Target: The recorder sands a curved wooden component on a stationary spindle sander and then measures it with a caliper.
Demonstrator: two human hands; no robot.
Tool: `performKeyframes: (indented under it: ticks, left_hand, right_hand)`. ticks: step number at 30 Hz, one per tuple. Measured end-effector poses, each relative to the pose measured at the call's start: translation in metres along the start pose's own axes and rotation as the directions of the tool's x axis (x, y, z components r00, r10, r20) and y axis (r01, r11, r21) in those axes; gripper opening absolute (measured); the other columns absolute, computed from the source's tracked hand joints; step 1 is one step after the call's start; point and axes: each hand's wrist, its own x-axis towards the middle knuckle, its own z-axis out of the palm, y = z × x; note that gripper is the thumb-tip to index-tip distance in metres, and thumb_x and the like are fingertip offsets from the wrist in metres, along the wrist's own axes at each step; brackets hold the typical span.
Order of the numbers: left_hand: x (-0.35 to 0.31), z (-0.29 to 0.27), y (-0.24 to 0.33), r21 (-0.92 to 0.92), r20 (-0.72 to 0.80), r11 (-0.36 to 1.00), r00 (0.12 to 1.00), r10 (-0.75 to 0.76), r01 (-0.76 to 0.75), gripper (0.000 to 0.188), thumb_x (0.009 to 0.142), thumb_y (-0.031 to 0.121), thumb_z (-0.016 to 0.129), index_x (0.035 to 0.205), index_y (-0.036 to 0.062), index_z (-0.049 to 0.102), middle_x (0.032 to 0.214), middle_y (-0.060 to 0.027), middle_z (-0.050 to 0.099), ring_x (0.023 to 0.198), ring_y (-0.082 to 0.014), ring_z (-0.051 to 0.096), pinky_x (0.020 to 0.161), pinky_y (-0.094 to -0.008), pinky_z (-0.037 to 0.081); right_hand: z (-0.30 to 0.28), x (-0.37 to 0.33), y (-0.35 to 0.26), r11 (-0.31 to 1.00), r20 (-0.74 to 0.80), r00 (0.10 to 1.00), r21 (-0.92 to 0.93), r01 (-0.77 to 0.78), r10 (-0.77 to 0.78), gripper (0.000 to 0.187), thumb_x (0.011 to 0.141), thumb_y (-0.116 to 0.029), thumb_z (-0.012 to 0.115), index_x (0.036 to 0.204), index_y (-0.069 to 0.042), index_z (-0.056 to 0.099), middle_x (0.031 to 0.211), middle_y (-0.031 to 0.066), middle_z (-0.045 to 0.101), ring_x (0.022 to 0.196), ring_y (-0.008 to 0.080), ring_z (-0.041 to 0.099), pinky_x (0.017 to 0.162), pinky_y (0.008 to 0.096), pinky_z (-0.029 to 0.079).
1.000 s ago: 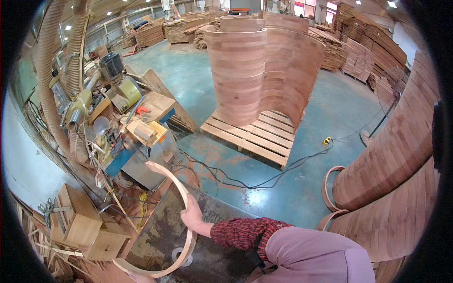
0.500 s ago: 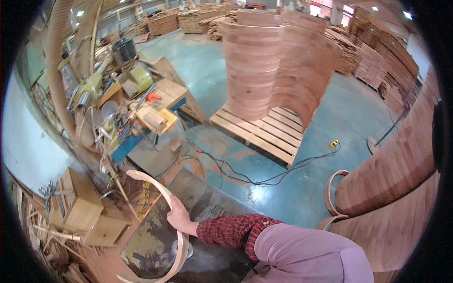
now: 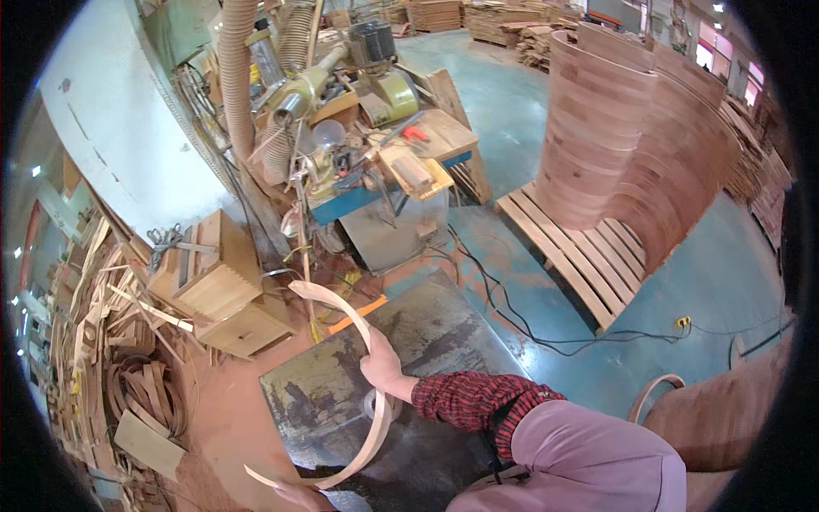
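Note:
A pale, C-shaped bent wooden strip (image 3: 372, 444) curves above the dark, stained flat table (image 3: 444, 328). My right hand (image 3: 381, 367), its arm in a red-and-black checked cuff under a mauve sleeve, is closed around the strip's middle. At the strip's lower end, my left hand (image 3: 303, 497) shows only partly at the bottom of the view; it grips the wood there, with most of the hand cut off. Beside the strip's inner curve, a small round pale disc (image 3: 372, 403) sits on the table, partly hidden by the wood.
Wooden boxes (image 3: 223, 277) and a heap of offcuts (image 3: 141, 392) lie left. Beyond the table stands a cluttered bench (image 3: 435, 136) with a motor machine (image 3: 384, 90). Curved wooden panels (image 3: 597, 128) stand on a pallet (image 3: 559, 247); black cables (image 3: 546, 341) cross the floor.
My view has swung left, so the surroundings sit farther right. My left hand has come into view at the strip's lower end. My right hand keeps its hold.

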Motion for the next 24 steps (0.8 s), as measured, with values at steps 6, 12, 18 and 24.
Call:
performKeyframes:
  ticks: [6, 12, 18, 24]
  left_hand:
    - [-0.036, -0.029, -0.037, -0.065, -0.058, 0.960, 0.959, -0.278, 0.274, 0.069, 0.105, 0.010, 0.048, 0.167, 0.0176, 0.020, 0.150, -0.0290, 0.049, 0.126, -0.0390, 0.056, 0.100, -0.0485, 0.051]
    - [-0.061, -0.044, -0.047, 0.016, -0.190, 0.974, 0.957, -0.220, 0.227, 0.069, 0.105, 0.010, 0.050, 0.167, 0.0164, 0.021, 0.152, -0.0285, 0.047, 0.130, -0.0375, 0.054, 0.102, -0.0475, 0.050]
    - [-0.094, -0.072, -0.068, 0.112, -0.300, 0.983, 0.948, -0.106, 0.145, 0.070, 0.104, 0.010, 0.053, 0.166, 0.0152, 0.023, 0.153, -0.0281, 0.046, 0.134, -0.0359, 0.052, 0.104, -0.0464, 0.049]
    - [-0.139, -0.076, -0.082, 0.138, -0.077, 0.987, 0.993, 0.092, -0.081, 0.069, 0.103, 0.013, 0.057, 0.165, 0.0139, 0.027, 0.155, -0.0277, 0.045, 0.138, -0.0339, 0.049, 0.106, -0.0454, 0.049]
  right_hand:
    - [-0.002, -0.017, -0.012, 1.000, 0.106, 0.994, 0.001, 0.008, -0.008, 0.065, 0.084, -0.003, 0.058, 0.147, 0.000, 0.042, 0.138, 0.0292, 0.053, 0.129, 0.0453, 0.053, 0.109, 0.0485, 0.044]
    - [0.006, -0.030, -0.004, 0.999, 0.164, 0.986, -0.027, 0.045, -0.040, 0.062, 0.084, -0.005, 0.059, 0.143, 0.003, 0.043, 0.136, 0.0289, 0.055, 0.127, 0.0452, 0.055, 0.105, 0.0492, 0.047]
    - [-0.020, -0.050, -0.026, 1.000, 0.312, 0.950, -0.015, 0.025, -0.019, 0.057, 0.085, -0.005, 0.057, 0.140, 0.007, 0.046, 0.138, 0.0291, 0.054, 0.130, 0.0454, 0.052, 0.109, 0.0479, 0.045]
    - [-0.026, -0.070, -0.013, 0.997, 0.327, 0.942, 0.010, 0.071, -0.070, 0.059, 0.085, -0.005, 0.058, 0.142, 0.004, 0.045, 0.139, 0.0285, 0.054, 0.130, 0.0449, 0.053, 0.108, 0.0476, 0.045]
